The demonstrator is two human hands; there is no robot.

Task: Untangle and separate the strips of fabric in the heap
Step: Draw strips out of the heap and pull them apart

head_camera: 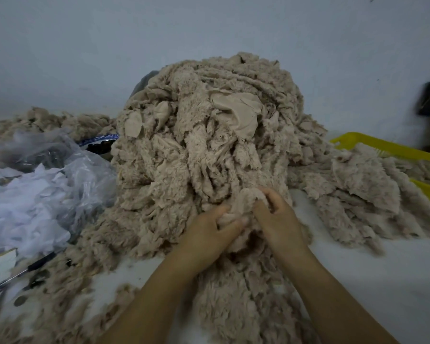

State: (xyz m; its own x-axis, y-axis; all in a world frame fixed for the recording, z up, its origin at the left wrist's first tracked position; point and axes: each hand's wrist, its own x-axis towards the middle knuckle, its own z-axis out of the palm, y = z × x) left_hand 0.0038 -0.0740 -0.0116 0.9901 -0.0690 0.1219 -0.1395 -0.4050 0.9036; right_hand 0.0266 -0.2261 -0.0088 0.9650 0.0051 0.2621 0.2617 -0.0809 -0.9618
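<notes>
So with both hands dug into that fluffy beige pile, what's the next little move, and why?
The left hand and right hand both grip one fluffy strip at the foot of the heap, where it merges into the tangle. So probably: draw the hands apart and toward the body to ease it free.

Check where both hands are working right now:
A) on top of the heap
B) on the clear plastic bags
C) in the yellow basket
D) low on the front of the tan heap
D: the left hand and right hand both grip a clump of fabric strips low on the near side of the heap.
</notes>
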